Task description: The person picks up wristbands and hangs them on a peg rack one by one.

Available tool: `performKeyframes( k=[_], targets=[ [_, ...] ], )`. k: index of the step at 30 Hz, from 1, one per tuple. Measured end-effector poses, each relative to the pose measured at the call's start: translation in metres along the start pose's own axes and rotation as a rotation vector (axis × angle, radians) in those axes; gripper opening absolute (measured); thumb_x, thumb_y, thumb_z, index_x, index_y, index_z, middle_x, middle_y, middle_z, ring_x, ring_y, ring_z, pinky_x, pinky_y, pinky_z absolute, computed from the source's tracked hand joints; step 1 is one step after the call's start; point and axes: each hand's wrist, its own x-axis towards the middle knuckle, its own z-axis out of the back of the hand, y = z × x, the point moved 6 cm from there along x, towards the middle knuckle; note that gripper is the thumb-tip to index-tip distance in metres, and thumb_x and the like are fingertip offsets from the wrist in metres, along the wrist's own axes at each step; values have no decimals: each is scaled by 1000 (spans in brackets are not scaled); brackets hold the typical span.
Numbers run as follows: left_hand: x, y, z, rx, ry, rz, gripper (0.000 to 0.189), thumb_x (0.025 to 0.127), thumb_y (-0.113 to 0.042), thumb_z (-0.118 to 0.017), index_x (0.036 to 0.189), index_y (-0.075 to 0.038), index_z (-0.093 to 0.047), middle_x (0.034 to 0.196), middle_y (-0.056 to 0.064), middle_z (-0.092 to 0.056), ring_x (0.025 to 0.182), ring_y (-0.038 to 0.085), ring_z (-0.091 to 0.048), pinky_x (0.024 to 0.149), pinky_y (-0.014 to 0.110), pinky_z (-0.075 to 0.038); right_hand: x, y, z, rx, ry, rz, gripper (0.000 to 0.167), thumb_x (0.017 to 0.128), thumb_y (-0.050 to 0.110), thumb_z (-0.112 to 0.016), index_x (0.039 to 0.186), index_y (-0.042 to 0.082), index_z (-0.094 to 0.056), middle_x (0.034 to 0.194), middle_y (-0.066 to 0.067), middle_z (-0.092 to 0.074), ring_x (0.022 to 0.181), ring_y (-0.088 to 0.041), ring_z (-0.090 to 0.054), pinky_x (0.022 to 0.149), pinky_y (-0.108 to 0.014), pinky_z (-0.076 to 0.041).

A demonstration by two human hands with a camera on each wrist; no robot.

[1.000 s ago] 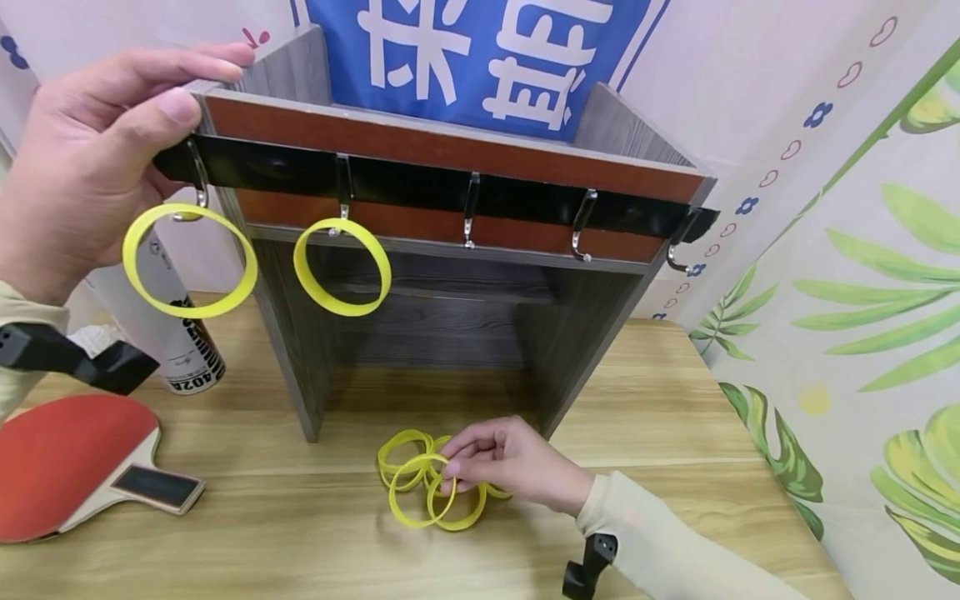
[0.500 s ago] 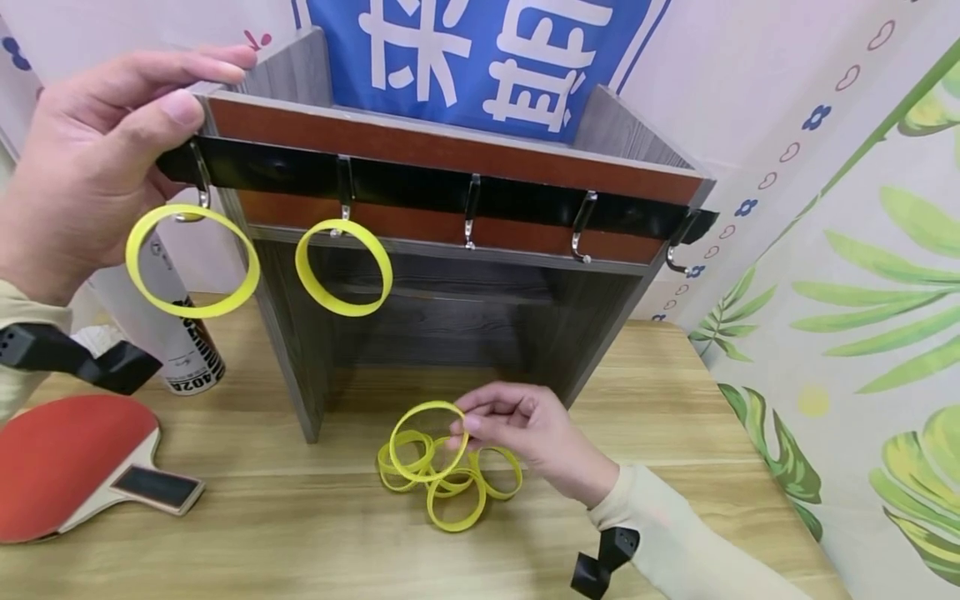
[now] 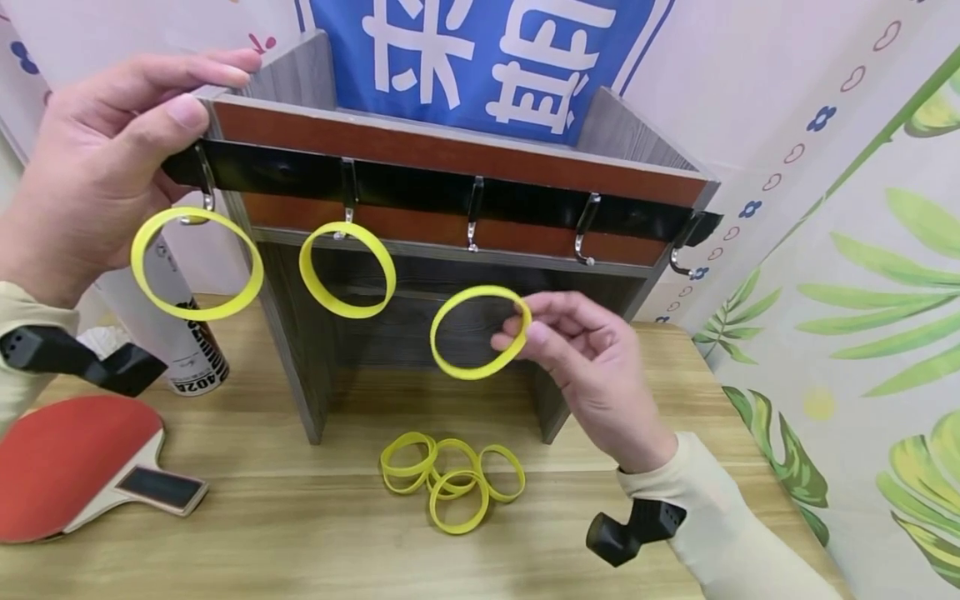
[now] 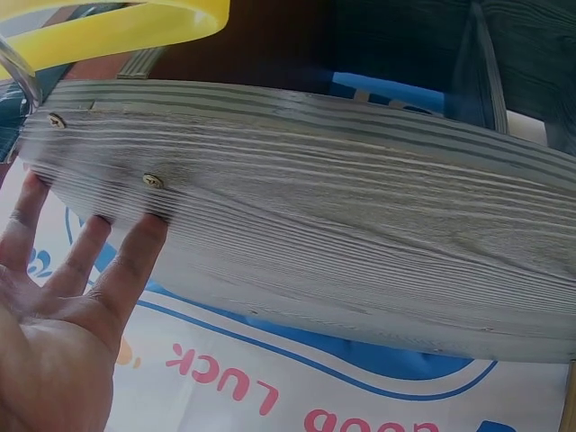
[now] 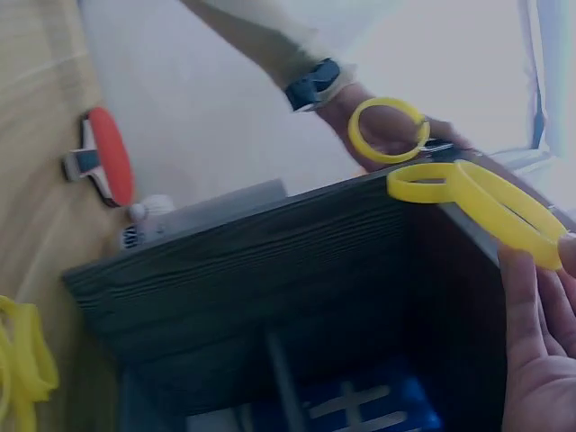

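Observation:
In the head view my right hand (image 3: 592, 367) pinches a yellow wristband (image 3: 480, 332) between thumb and fingers, raised below the hook rail (image 3: 420, 187). My left hand (image 3: 112, 158) holds the front left corner of a grey wooden shelf unit (image 3: 296, 350), thumb on the front; the left wrist view shows its fingertips on the side panel (image 4: 306, 189). From the leftmost hook hangs one yellow wristband (image 3: 138, 267), from the second another wristband (image 3: 306, 283). The other three hooks bear nothing. Several more yellow wristbands (image 3: 459, 527) lie in a loose cluster on the table.
A red table tennis bat (image 3: 75, 467) lies at the table's left, near a white cylindrical tube (image 3: 168, 333). Behind the shelf hangs a blue banner (image 3: 487, 50) with white characters. A leaf-patterned cloth (image 3: 885, 333) borders the table (image 3: 300, 550) on the right.
My right hand has lifted one wristband from the cluster, up and slightly right, towards the hooks. The left hand keeps its place on the shelf corner.

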Motion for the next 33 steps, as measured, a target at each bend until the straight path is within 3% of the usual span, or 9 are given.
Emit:
performKeyframes(
  k=[8, 15, 24, 33],
  targets=[
    [0, 7, 7, -15, 11, 18, 35, 103, 1, -55, 136, 2, -66, 160, 5, -54, 153, 21, -45, 90, 9, -57, 7, 10, -4, 8, -65, 34, 18, 103, -1, -59, 117, 8, -68, 108, -2, -76, 102, -15, -78, 97, -30, -63],
    [1, 5, 5, 0, 7, 13, 35, 104, 0, -55, 137, 5, -64, 160, 7, -53, 151, 23, -46, 86, 10, -58, 13, 13, -13, 31, -99, 68, 17, 103, -1, -60, 115, 8, -67, 108, -4, -74, 102, -19, -78, 102, -36, -61],
    [3, 7, 4, -23, 18, 25, 34, 104, 1, -54, 137, 3, -65, 161, 6, -53, 152, 21, -46, 94, 9, -56, 20, 6, -14, 7, -200, 44, 22, 104, -6, -53, 115, 8, -66, 106, -3, -75, 100, -15, -78, 100, -30, -62],
    [2, 8, 4, -27, 7, 21, 34, 103, 1, -54, 135, 1, -67, 160, 5, -54, 151, 20, -47, 91, 9, -56, 20, -10, -14, -13, -191, 7, 22, 103, -7, -52, 114, 7, -66, 105, -1, -75, 98, -13, -77, 99, -28, -62]
  ],
)
